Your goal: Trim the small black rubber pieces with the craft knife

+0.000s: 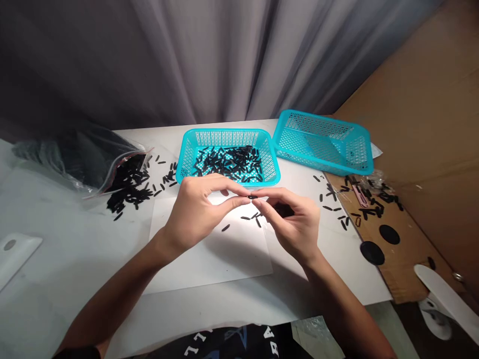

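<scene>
Above a white sheet of paper [209, 259], my left hand [198, 209] and my right hand [295, 219] meet at the fingertips. Between them is a small black oblong piece [252, 197], pinched at its two ends by thumbs and forefingers. Something black [285, 209] shows under the curled fingers of my right hand; it is too dark to make out. A few loose black pieces [225, 228] lie on the paper below. Just behind my hands stands a blue plastic basket [275, 172] with many similar black pieces inside.
A second blue basket [322, 167] sits tilted at the back right. On the left, a clear plastic bag [75, 154] spills a heap of black pieces [129, 184]. Cardboard [400, 269] at the right bears scattered pieces, a pink item [361, 196] and black discs [372, 253].
</scene>
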Action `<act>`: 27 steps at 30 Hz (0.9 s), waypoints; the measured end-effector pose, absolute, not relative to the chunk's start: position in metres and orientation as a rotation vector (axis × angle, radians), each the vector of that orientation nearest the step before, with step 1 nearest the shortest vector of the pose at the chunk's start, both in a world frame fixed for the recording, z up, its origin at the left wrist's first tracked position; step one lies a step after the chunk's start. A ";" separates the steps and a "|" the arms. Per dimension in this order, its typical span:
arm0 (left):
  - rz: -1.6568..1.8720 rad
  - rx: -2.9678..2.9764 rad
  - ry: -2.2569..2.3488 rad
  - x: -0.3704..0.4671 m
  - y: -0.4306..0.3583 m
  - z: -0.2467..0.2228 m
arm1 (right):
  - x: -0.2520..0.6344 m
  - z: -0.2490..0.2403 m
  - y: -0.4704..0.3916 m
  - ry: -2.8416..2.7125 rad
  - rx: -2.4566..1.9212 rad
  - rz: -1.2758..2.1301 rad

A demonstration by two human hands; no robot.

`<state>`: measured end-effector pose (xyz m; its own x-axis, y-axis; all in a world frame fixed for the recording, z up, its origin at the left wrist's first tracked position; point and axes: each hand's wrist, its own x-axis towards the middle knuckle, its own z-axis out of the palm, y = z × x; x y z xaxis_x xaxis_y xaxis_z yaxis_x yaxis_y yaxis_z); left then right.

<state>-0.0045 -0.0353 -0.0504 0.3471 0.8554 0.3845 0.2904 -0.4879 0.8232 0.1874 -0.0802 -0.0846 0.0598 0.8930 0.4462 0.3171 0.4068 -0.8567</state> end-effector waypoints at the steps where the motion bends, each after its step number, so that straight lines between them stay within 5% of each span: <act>1: 1.130 1.983 0.989 -0.004 -0.036 -0.050 | 0.188 -0.083 -0.081 -1.494 -1.129 0.610; 27: 1.228 2.086 0.820 -0.006 -0.039 -0.045 | 0.190 -0.075 -0.087 -1.390 -1.107 0.664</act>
<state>-0.0056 -0.0386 -0.0451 0.3881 0.7456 0.5418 0.2143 -0.6448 0.7337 0.1903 -0.0868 -0.0750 0.1288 0.8963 0.4243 0.2329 0.3886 -0.8915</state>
